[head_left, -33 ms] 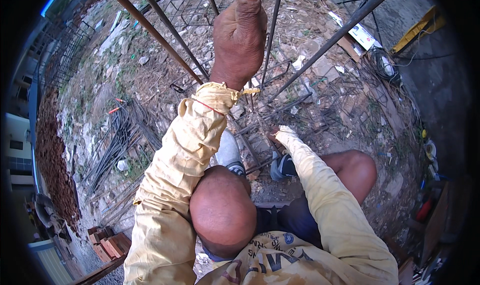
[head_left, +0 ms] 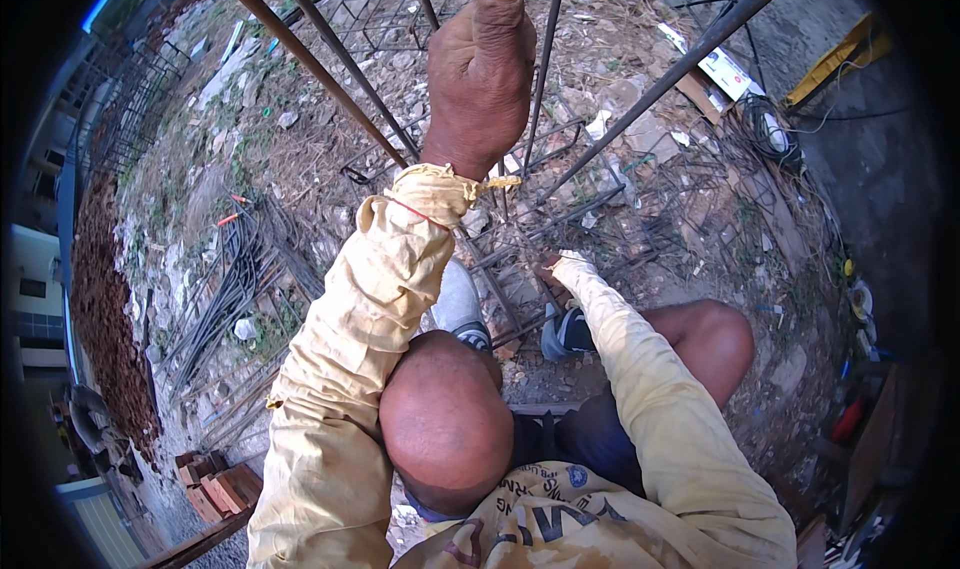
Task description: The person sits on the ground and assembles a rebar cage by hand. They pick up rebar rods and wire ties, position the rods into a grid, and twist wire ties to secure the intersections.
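Observation:
My left hand (head_left: 482, 74) is raised at the top middle, among upright steel bars. Its thumb points up and the fingers curl away behind the hand, so what they hold is hidden. On its left stand a rusty bar (head_left: 300, 59) and a darker bar (head_left: 340, 54). A thin bar (head_left: 545, 69) and a thick dark bar (head_left: 665, 84) slant past on its right. My right hand (head_left: 549, 267) is low, beside the foot of the bars near my shoe (head_left: 553, 337). Only a small dark part of it shows past the sleeve, and its fingers cannot be made out.
Steel bars (head_left: 505, 299) lie crossed on the rubble between my feet. A dark bundle of rods or cable (head_left: 235, 254) lies at the left, with bricks (head_left: 222, 491) at the lower left. A white box (head_left: 722, 72) and a yellow metal piece (head_left: 835, 64) are at the upper right.

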The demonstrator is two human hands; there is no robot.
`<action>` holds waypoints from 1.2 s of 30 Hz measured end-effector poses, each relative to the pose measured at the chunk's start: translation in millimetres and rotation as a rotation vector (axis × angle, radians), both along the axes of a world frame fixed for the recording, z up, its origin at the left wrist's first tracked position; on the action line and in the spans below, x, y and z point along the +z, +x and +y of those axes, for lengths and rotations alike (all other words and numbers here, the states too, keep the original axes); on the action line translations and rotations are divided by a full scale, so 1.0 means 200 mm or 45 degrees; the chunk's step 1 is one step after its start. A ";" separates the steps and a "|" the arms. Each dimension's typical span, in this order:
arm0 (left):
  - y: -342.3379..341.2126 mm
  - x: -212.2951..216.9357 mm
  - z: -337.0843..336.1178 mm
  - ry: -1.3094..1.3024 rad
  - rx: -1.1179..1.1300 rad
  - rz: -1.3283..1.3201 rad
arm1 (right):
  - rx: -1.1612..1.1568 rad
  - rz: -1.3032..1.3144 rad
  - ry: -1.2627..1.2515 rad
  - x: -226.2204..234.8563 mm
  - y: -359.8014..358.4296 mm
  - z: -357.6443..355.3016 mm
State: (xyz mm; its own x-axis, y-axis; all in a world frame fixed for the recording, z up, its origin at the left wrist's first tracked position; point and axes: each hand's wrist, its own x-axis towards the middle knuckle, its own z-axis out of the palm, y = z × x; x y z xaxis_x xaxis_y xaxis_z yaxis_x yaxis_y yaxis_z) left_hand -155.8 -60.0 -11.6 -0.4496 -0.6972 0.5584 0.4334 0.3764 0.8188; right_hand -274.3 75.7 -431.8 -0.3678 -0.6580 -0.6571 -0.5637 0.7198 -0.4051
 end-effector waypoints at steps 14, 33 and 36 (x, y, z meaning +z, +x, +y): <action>0.05 0.02 0.00 0.098 -0.052 0.023 | -0.673 -1.117 0.127 0.33 0.19 0.01; 0.09 -0.05 0.01 -0.012 -0.045 0.049 | -0.998 -1.361 -0.165 0.41 0.37 0.10; 0.14 -0.06 0.01 -0.040 -0.024 0.076 | -0.911 -1.408 -0.089 0.33 0.30 0.15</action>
State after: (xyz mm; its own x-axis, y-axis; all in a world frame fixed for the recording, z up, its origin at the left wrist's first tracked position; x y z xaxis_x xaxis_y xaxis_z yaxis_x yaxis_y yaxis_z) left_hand -128.2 -58.1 -24.1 -0.4278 -0.6705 0.6061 0.4884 0.3928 0.7792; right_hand -214.6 104.9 -366.3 0.0592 -0.5886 -0.8062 0.5805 0.6774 -0.4519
